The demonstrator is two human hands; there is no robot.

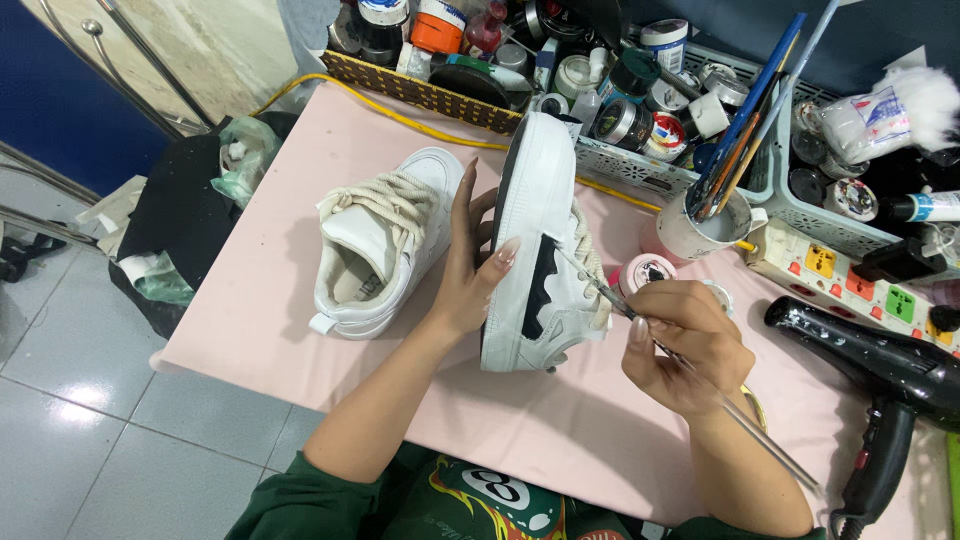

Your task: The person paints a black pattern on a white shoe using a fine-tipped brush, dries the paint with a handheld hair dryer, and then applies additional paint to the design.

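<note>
While left hand (468, 270) clasps smooth white sneaker (540, 250) sole-up — right hand (680, 345) grip pinches thin brush (700, 390).

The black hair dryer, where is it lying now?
In the head view, the black hair dryer lies on the pink table at the far right, just below the white power strip and right of the right hand.

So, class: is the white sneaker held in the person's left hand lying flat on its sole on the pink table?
No: the left hand props the white sneaker on its side, sole facing left, on the pink table.
</note>
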